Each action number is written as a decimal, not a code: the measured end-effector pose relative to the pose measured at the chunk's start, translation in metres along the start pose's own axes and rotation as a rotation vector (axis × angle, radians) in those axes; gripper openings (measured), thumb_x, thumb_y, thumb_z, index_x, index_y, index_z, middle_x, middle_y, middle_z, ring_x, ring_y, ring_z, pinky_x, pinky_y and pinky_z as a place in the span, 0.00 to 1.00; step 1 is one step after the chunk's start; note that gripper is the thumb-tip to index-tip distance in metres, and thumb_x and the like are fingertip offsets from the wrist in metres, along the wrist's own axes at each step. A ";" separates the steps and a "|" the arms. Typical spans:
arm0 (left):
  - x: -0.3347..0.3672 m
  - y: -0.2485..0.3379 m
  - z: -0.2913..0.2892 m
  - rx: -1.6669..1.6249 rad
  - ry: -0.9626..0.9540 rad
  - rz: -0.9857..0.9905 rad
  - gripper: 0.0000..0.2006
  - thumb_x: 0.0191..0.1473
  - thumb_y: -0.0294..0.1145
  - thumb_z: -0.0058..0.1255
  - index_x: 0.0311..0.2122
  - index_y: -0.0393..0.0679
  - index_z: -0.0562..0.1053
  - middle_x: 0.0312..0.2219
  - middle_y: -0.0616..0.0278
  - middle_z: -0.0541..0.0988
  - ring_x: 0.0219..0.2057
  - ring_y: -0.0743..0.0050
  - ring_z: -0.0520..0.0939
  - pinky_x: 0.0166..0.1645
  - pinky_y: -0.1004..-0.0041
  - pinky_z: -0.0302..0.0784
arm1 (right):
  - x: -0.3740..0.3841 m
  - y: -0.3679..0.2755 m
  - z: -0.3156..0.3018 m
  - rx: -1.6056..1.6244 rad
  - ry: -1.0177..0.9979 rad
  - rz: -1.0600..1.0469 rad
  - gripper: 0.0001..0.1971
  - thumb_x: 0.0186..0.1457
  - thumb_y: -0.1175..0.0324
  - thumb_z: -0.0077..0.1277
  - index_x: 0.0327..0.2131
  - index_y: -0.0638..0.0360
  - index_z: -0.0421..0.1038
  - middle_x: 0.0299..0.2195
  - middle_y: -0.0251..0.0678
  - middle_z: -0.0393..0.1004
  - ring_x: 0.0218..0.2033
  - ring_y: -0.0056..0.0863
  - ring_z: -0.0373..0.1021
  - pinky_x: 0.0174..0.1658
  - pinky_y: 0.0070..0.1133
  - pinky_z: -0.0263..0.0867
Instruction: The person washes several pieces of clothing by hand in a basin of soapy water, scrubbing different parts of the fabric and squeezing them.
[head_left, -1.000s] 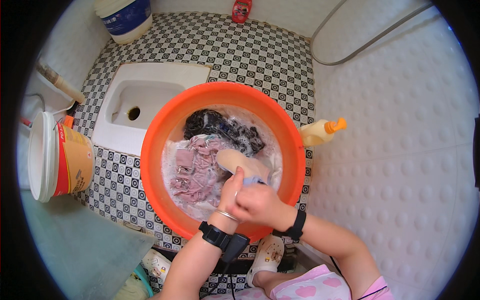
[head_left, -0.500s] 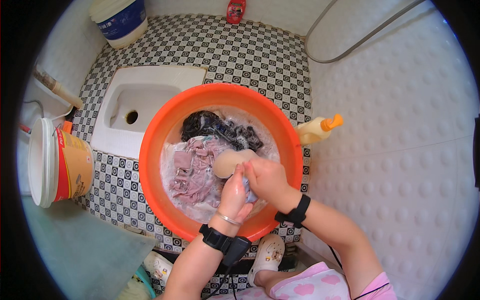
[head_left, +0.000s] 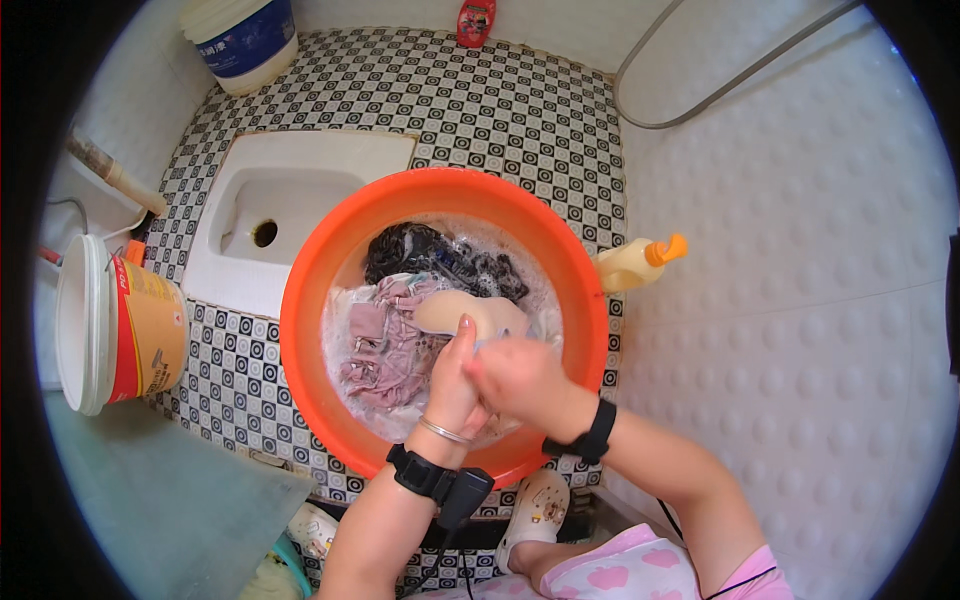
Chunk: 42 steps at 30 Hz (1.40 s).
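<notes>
Over the orange basin (head_left: 322, 230) my two hands are close together, gripping a wet bra with beige moulded cups (head_left: 455, 312). My left hand (head_left: 457, 385) is closed around its near part, thumb pointing up along the cup. Pressed against it, my right hand (head_left: 528, 382) is a closed fist, slightly blurred; the fabric inside both hands is mostly hidden. In the soapy water lie a pink ruffled garment (head_left: 378, 345), left of the bra, and a dark garment (head_left: 410, 250) covered in suds behind it.
A pale yellow pump bottle (head_left: 625, 266) stands right of the basin. Behind it to the left is a white squat toilet (head_left: 300, 150). Buckets (head_left: 150, 330) stand at the left, one farther back (head_left: 240, 50). A red bottle (head_left: 476, 22) and grey hose (head_left: 700, 105) are at the far wall.
My right hand has turned and moved slightly nearer, over the left one. The bra's cups have shifted and tipped, and less of the light blue fabric shows.
</notes>
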<state>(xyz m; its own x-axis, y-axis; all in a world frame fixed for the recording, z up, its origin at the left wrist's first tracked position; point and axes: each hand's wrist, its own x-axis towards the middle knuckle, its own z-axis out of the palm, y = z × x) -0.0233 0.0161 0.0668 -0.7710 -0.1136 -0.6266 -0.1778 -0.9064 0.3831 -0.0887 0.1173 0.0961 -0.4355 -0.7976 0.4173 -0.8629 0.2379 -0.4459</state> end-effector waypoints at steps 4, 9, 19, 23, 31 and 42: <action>-0.005 0.022 0.016 -0.047 -0.089 0.109 0.17 0.63 0.46 0.37 0.41 0.43 0.70 0.33 0.63 0.77 0.31 0.72 0.78 0.36 0.71 0.75 | 0.006 0.027 -0.016 0.017 -0.123 0.438 0.13 0.53 0.58 0.51 0.30 0.58 0.66 0.18 0.41 0.70 0.21 0.42 0.70 0.25 0.34 0.66; 0.015 0.052 -0.012 -0.275 -0.064 0.273 0.14 0.63 0.42 0.38 0.42 0.42 0.69 0.35 0.61 0.75 0.39 0.65 0.76 0.49 0.64 0.72 | -0.028 0.053 -0.022 0.158 -0.476 0.395 0.16 0.52 0.59 0.52 0.43 0.53 0.68 0.25 0.43 0.73 0.28 0.41 0.72 0.31 0.32 0.67; 0.021 -0.006 -0.029 -0.214 -0.035 -0.183 0.14 0.58 0.41 0.39 0.44 0.47 0.70 0.40 0.62 0.74 0.43 0.61 0.75 0.49 0.55 0.68 | 0.001 0.053 -0.007 1.254 0.082 0.967 0.13 0.54 0.76 0.38 0.43 0.59 0.67 0.37 0.33 0.70 0.38 0.20 0.68 0.42 0.18 0.65; 0.026 -0.042 -0.030 -0.251 -0.237 -0.086 0.15 0.59 0.46 0.39 0.41 0.47 0.69 0.41 0.61 0.72 0.42 0.64 0.75 0.48 0.62 0.70 | 0.000 0.005 0.009 0.821 -0.093 0.396 0.12 0.45 0.80 0.39 0.35 0.60 0.69 0.33 0.36 0.68 0.36 0.30 0.68 0.44 0.22 0.63; 0.017 -0.030 -0.007 -0.217 -0.381 -0.064 0.15 0.63 0.44 0.34 0.46 0.48 0.68 0.39 0.65 0.73 0.44 0.73 0.74 0.47 0.69 0.70 | -0.009 0.026 0.022 0.210 -0.009 0.182 0.06 0.46 0.70 0.50 0.20 0.60 0.67 0.23 0.41 0.67 0.29 0.43 0.65 0.33 0.34 0.62; 0.012 -0.035 -0.005 -0.193 0.028 -0.128 0.13 0.60 0.44 0.44 0.39 0.45 0.71 0.33 0.65 0.77 0.36 0.74 0.78 0.39 0.73 0.76 | -0.023 0.023 0.020 0.115 -0.081 0.110 0.06 0.49 0.68 0.51 0.23 0.57 0.69 0.22 0.41 0.67 0.26 0.41 0.67 0.29 0.34 0.64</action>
<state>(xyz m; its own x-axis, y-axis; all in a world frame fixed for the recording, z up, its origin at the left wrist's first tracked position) -0.0238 0.0444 0.0424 -0.7319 -0.0016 -0.6814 -0.1509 -0.9748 0.1645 -0.0937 0.1304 0.0605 -0.4993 -0.8135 0.2982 -0.7742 0.2644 -0.5750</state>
